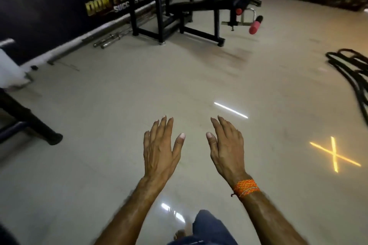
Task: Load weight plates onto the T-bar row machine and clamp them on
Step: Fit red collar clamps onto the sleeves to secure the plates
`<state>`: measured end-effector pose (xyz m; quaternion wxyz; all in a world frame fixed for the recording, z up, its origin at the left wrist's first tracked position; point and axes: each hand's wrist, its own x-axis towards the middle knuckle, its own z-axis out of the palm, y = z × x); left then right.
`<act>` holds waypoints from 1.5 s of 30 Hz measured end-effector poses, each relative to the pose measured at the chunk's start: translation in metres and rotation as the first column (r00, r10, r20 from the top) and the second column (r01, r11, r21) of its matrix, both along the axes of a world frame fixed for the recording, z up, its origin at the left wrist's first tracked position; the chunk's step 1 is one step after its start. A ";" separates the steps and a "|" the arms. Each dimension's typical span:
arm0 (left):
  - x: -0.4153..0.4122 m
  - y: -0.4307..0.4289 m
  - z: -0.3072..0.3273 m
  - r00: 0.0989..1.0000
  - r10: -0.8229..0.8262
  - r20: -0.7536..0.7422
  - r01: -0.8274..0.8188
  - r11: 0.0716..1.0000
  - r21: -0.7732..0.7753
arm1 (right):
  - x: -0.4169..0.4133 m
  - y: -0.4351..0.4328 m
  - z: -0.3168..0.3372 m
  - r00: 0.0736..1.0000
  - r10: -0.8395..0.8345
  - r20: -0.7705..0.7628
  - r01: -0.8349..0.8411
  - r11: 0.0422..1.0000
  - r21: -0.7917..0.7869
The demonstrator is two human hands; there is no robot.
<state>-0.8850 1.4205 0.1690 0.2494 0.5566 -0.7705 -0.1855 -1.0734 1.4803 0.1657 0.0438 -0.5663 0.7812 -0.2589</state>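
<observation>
Pale floor [119,89] under empty, outstretched hands [159,147]

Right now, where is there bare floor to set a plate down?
Bare floor runs ahead of both empty hands, left hand and right hand, up to the black bench frame. Crowded: loose bars along the wall, coiled ropes far right.

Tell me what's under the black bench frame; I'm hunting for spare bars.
Under and beside the black bench frame, chrome bars lie on the floor along the wall banner. The uprights cover how far they run. No weight plates show there.
</observation>
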 end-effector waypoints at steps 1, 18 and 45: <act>0.002 -0.024 0.002 1.000 0.027 0.009 -0.027 1.000 -0.001 | 0.001 -0.030 0.001 1.000 0.031 0.007 -0.031 1.000 -0.006; 0.011 -0.440 0.021 0.890 0.454 -0.034 -0.455 0.890 -0.028 | 0.015 -0.539 0.018 0.882 0.472 0.013 -0.471 0.881 -0.049; 0.219 -1.012 0.097 0.566 0.822 -0.068 -0.805 0.533 -0.259 | 0.278 -1.204 0.081 0.479 0.878 0.011 -0.848 0.466 -0.252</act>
